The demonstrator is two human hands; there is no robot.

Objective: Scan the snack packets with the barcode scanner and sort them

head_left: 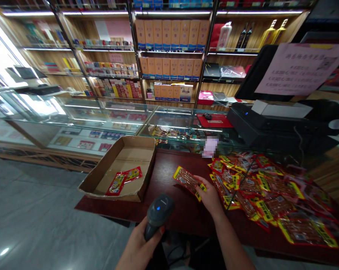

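My left hand (143,240) is wrapped round the handle of a dark grey barcode scanner (160,212), which has a small blue light on top. In my right hand (210,195) is a red and yellow snack packet (186,177) with a clear front showing brown sticks inside. The packet is just above the dark red table (169,168), ahead and to the right of the scanner. Close to my right wrist lies a heap of similar packets (248,187). Left of the scanner, an open cardboard box (130,150) contains two red packets (116,183).
Behind the table runs a glass display counter (113,116). On its right are a black monitor with a pink sheet (301,69), a black cash-register base (248,123) and a mouse (207,116) on a red mat. Wall shelves (172,52) hold boxes and bottles.
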